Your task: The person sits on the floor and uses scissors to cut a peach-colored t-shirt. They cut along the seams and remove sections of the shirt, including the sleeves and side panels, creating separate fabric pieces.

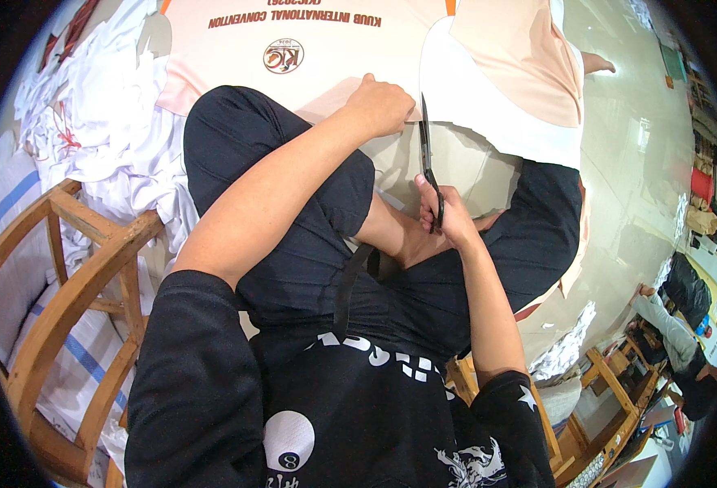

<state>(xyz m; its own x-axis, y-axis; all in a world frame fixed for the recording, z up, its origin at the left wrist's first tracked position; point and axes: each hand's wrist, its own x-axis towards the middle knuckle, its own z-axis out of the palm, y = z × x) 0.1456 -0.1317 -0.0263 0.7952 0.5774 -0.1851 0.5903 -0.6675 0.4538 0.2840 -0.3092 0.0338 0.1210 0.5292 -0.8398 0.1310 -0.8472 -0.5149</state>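
Observation:
A large peach and white printed fabric piece [326, 45] spreads over the floor in front of me, its near edge lying across my lap. My left hand [379, 106] is closed at that near edge, pinching the cloth beside the scissor blades. In my right hand [449, 215] are long black-handled scissors [426, 150], my fingers through the loops. Their blades point away from me, with the tip against the cloth just right of my left hand. How far the blades are parted is hard to make out.
Heaps of white cloth [143, 167] lie to the left, by a wooden stool [90, 220] and white sacks with blue stripes [74, 350]. Pale tiled floor [619, 179] stretches right. Another person [675, 342] and wooden furniture [602, 390] are at the lower right.

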